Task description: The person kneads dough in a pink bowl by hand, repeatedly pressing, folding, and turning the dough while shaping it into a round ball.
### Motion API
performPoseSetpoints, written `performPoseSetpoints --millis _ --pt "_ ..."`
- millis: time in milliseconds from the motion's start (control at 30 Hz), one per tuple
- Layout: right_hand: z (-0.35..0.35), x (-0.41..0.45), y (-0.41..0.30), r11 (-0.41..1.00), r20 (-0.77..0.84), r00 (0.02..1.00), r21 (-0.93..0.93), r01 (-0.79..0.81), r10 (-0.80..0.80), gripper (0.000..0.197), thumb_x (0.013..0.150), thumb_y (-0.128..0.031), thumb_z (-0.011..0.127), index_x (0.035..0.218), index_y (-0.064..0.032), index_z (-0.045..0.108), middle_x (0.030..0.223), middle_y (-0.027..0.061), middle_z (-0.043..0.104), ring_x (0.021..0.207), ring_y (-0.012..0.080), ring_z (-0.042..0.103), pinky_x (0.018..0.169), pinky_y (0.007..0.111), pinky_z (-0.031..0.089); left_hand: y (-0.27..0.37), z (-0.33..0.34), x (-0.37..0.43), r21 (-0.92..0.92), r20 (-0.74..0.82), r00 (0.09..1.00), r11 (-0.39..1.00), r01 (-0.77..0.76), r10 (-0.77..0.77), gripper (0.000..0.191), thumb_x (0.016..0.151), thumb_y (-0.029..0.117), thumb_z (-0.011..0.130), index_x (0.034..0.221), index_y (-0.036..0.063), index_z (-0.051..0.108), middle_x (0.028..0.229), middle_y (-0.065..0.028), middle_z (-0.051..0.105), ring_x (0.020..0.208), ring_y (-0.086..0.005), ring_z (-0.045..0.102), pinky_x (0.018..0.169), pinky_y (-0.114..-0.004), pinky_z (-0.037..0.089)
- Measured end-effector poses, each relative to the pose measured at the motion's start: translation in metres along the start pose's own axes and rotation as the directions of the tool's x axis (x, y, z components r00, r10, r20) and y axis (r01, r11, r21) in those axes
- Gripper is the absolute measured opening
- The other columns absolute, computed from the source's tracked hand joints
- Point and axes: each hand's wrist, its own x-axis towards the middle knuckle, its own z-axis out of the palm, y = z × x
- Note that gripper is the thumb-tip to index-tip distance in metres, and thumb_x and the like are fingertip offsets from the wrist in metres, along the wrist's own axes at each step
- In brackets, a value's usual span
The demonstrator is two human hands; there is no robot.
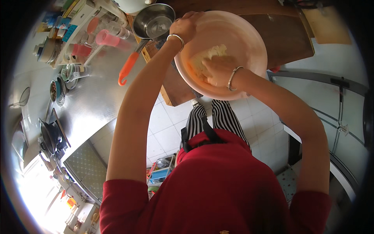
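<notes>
A large pale pink basin [248, 38] sits at the edge of the wooden table, tilted slightly towards me. My left hand [184, 27] grips its upper left rim, with a bangle on the wrist. Inside the basin, a lump of pale, rough dough [216, 51] lies in the lower left part of the bowl. My right hand [217, 70] is pushed into this dough with its fingers curled; the fingertips are partly hidden. A steel saucepan [155, 22] with an orange handle [128, 68] stands just left of my left hand.
The brown wooden table [280, 35] ends close to my legs. On the left runs a steel counter [96, 84], with a rack of cups [108, 38] and several bowls [55, 89]. A glass-fronted door [315, 93] is on the right. White floor tiles [163, 128] show below.
</notes>
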Motion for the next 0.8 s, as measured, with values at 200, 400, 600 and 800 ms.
performPoseSetpoints --millis 200,400,600,800 --pt "0.037 0.049 -0.018 0.989 0.002 0.998 -0.134 -0.067 0.068 0.056 0.079 -0.018 0.063 0.131 -0.007 0.046 0.13 0.0153 0.055 0.102 0.0305 0.064 0.081 0.038 0.053 0.009 -0.001 0.0 -0.028 -0.027 1.0 1.0 -0.011 0.011 0.056 0.084 0.009 0.048 0.134 0.0335 0.047 0.138 0.0018 0.048 0.105 -0.0338 0.061 0.092 -0.042 0.05" --pt "0.063 0.086 0.0 0.988 0.048 0.992 -0.102 -0.112 0.118 0.046 0.078 -0.024 0.064 0.118 -0.0052 0.052 0.132 0.0164 0.049 0.1 0.0302 0.064 0.079 0.038 0.054 0.017 -0.005 -0.004 -0.027 -0.014 1.0 1.0 0.002 -0.002 0.056 0.082 0.006 0.048 0.132 0.0315 0.05 0.134 0.0027 0.051 0.102 -0.0333 0.062 0.089 -0.041 0.052" --pt "0.043 0.082 -0.004 0.998 0.03 0.999 -0.058 -0.021 0.023 0.051 0.073 -0.024 0.065 0.118 -0.0049 0.051 0.12 0.0162 0.054 0.097 0.0299 0.065 0.08 0.039 0.053 0.012 -0.003 -0.004 -0.046 -0.036 0.999 0.999 -0.025 0.023 0.053 0.083 0.006 0.05 0.13 0.029 0.051 0.131 0.0023 0.053 0.101 -0.0336 0.062 0.087 -0.04 0.053" --pt "0.035 0.094 0.014 0.999 0.063 0.997 -0.005 0.048 -0.047 0.05 0.072 -0.025 0.066 0.118 -0.0072 0.054 0.123 0.0122 0.055 0.101 0.0278 0.064 0.084 0.038 0.052 0.013 0.0 0.002 -0.041 -0.032 0.999 0.999 -0.034 0.033 0.051 0.082 0.007 0.051 0.129 0.028 0.053 0.13 -0.0005 0.054 0.101 -0.0347 0.062 0.085 -0.04 0.054"
